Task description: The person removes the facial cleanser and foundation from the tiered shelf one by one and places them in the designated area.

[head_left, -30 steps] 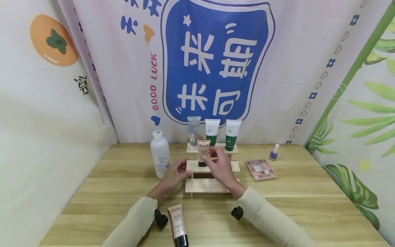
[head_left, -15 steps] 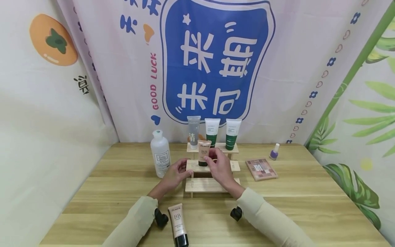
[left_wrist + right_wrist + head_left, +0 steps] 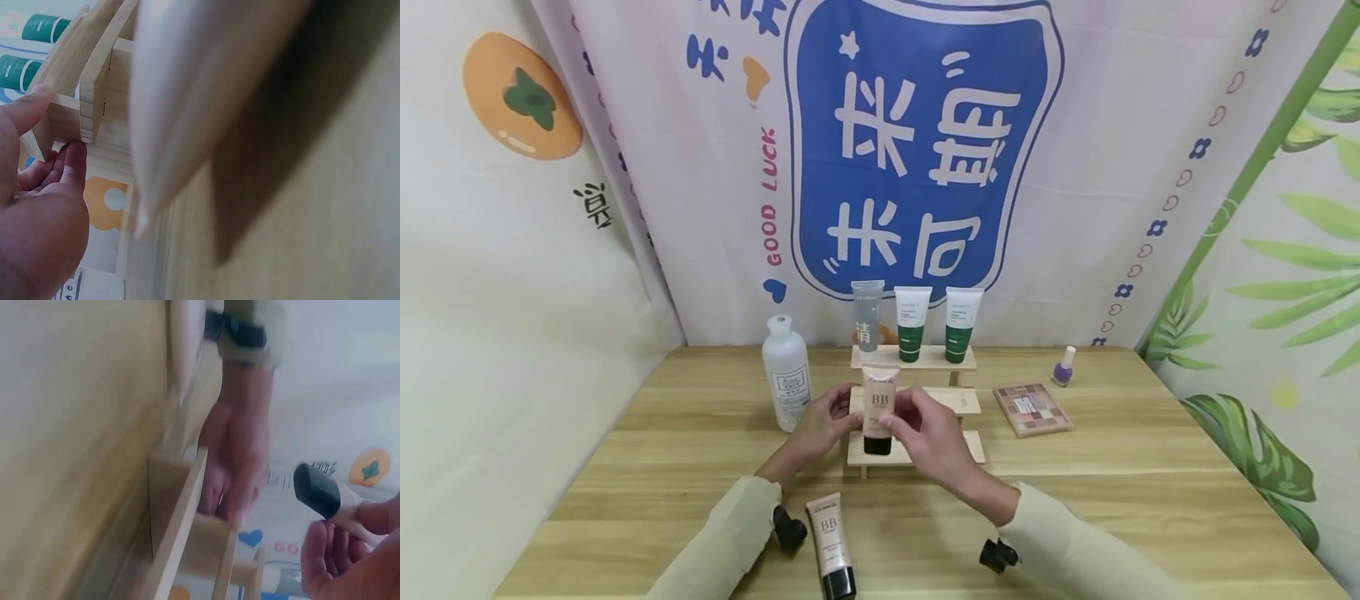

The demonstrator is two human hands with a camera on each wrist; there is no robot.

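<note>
My right hand [image 3: 934, 440] pinches a small BB cream tube [image 3: 879, 402], upright with its black cap down, in front of the wooden tiered stand [image 3: 964, 402]. Seen from the right wrist, the black cap [image 3: 316, 490] hangs free of the stand. My left hand [image 3: 820, 423] grips the stand's left end; in the left wrist view its thumb and fingers [image 3: 76, 165] close round the wooden side. A larger BB cream tube [image 3: 831, 537] lies on the table near my left wrist.
On the top tier stand a grey tube [image 3: 868, 312] and two white-and-green tubes [image 3: 912, 325]. A clear bottle [image 3: 787, 375] is left of the stand. To the right lie an eyeshadow palette [image 3: 1032, 410] and a purple nail polish bottle [image 3: 1063, 367].
My right hand has lifted the small BB cream tube off the middle tier and brought it forward, towards me and slightly left. The left hand keeps its place on the stand.
</note>
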